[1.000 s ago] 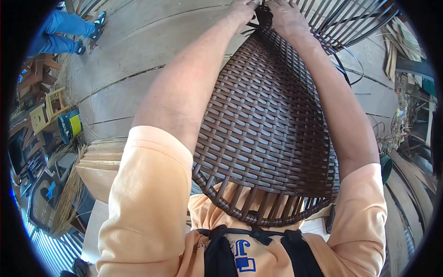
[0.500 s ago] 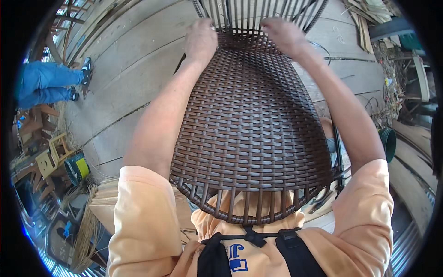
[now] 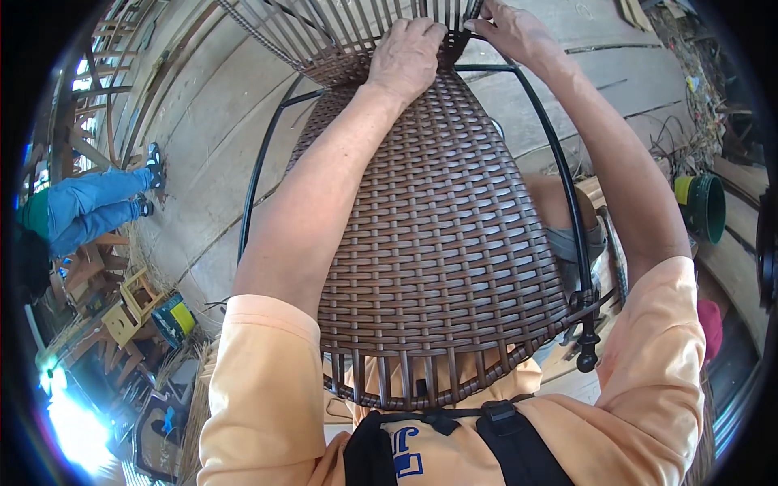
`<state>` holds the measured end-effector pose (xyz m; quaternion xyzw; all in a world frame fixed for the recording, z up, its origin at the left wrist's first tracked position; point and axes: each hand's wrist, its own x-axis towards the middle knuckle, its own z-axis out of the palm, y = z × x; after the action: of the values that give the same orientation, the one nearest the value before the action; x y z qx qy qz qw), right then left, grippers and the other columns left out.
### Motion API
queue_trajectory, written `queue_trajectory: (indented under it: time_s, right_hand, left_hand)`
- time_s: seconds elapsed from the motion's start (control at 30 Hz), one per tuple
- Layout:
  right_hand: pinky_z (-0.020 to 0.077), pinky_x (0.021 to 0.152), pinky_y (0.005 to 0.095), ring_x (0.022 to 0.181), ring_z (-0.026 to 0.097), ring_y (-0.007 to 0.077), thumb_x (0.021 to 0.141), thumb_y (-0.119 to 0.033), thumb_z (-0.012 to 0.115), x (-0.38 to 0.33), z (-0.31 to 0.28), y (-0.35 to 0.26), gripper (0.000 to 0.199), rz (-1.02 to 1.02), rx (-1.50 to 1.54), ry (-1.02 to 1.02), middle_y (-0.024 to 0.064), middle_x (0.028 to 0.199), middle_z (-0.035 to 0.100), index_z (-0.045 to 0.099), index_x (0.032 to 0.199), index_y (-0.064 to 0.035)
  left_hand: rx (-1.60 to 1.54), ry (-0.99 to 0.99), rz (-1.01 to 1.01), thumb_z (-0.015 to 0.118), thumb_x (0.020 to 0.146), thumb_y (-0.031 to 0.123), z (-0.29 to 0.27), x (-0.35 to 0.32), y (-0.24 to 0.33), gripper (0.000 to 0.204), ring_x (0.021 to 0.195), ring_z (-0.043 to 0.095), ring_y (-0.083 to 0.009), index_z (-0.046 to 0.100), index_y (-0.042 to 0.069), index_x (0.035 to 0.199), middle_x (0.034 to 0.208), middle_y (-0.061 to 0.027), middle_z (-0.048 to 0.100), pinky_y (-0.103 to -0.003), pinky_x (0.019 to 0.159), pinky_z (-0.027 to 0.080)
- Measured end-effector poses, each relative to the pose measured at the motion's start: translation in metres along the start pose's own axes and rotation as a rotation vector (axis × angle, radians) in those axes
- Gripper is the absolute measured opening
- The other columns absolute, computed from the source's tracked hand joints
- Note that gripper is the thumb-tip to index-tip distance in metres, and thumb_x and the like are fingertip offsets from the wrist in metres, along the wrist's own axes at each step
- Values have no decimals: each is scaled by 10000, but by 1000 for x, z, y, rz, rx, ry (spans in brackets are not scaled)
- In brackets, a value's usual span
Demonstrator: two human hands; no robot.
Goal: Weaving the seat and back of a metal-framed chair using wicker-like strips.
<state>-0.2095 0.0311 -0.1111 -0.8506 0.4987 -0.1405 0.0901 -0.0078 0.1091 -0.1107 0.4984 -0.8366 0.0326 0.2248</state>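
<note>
A dark brown woven wicker chair panel (image 3: 442,235) on a black metal frame (image 3: 258,174) lies across my lap, reaching away from me. My left hand (image 3: 407,55) presses, fingers curled, on the far edge of the weave where the loose upright strands (image 3: 356,28) begin. My right hand (image 3: 512,31) pinches the strands just to its right, at the frame's cross bar. Both forearms stretch out over the panel. Unwoven strand ends stick out at the near edge by my apron.
The floor is bare concrete with cracks. A person in blue trousers (image 3: 89,206) stands at the left. Small wooden stools and a tin (image 3: 172,317) sit lower left. A green bucket (image 3: 703,206) and scrap lie at the right.
The view has tilted down and the chair panel has shifted lower in the picture. Both hands stay at the far woven edge and have come closer together.
</note>
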Motion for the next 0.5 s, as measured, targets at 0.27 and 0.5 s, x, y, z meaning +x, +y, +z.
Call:
queue_trajectory:
  time_s: [0.27, 0.5]
  right_hand:
    - [462, 640, 415, 689, 576, 381, 925, -296, 483, -29, 17, 14, 285, -178, 297, -23, 196, 750, 598, 578, 905, -27]
    - [479, 687, 403, 771, 593, 341, 927, -282, 460, -41, 14, -4, 277, 24, 208, 45, 190, 817, 617, 594, 944, -40]
  left_hand:
    - [76, -10, -41, 487, 761, 95, -2, -2, 0, 323, 1009, 518, -292, 583, 77, 1070, 1074, -114, 577, -384, 912, 404]
    - [44, -48, 3, 497, 762, 121, -2, -7, 5, 337, 1004, 513, -306, 549, 60, 1089, 1056, -135, 563, -390, 915, 390]
